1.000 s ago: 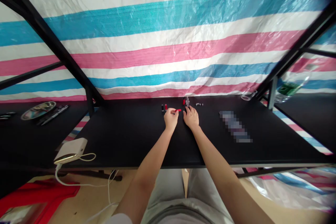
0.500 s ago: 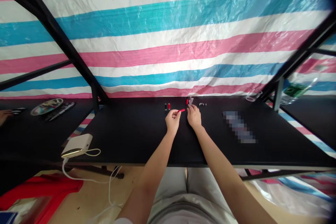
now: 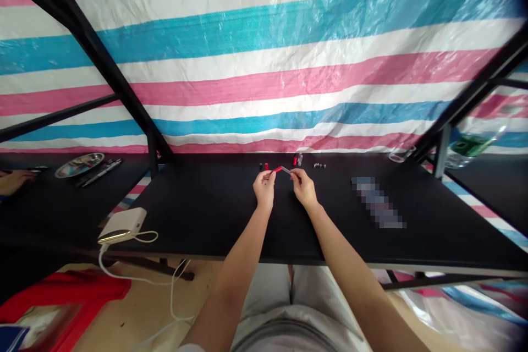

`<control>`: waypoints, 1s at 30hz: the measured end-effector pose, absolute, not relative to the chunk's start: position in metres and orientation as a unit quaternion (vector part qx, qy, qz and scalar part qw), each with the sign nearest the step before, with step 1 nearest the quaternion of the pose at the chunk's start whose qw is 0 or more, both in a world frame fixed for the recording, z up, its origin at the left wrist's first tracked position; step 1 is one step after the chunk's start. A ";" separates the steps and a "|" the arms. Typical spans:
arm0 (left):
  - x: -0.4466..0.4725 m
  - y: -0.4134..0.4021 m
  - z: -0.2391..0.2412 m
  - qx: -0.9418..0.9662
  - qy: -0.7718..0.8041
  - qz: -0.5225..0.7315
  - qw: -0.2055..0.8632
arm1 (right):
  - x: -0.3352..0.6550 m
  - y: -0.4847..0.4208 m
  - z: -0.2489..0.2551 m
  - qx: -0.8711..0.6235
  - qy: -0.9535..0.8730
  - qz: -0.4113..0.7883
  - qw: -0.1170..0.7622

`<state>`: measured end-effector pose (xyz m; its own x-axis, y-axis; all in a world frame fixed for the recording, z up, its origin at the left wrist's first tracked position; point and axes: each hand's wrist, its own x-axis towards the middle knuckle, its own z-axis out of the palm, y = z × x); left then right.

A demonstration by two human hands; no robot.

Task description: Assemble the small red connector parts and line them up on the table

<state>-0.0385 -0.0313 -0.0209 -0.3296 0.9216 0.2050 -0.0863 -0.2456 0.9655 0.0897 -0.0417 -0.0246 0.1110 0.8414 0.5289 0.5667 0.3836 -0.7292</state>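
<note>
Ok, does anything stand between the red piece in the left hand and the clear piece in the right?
Nothing visible does. The red tube in the left hand and the clear piece in the right hand meet or nearly meet end to end; I cannot tell which.

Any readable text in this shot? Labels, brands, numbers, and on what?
None legible. The pixelated strip on the black table is blurred past reading. The small red piece in the left hand, the clear piece in the right hand and the white power bank show no readable marks at this size.
</note>
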 end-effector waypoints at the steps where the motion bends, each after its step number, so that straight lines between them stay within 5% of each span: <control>1: -0.039 -0.032 -0.021 0.434 0.479 0.659 0.385 | 0.090 -0.042 -0.024 -0.535 -0.656 0.140 0.514; 30: -0.032 -0.039 -0.028 0.520 0.487 0.593 0.375 | 0.094 -0.041 -0.034 -0.531 -0.685 0.145 0.478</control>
<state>-0.0320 -0.0391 -0.0284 -0.1773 0.9513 0.2520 0.0621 -0.2447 0.9676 0.0943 -0.0408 -0.0342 0.0204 0.8655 0.5004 0.5882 0.3943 -0.7060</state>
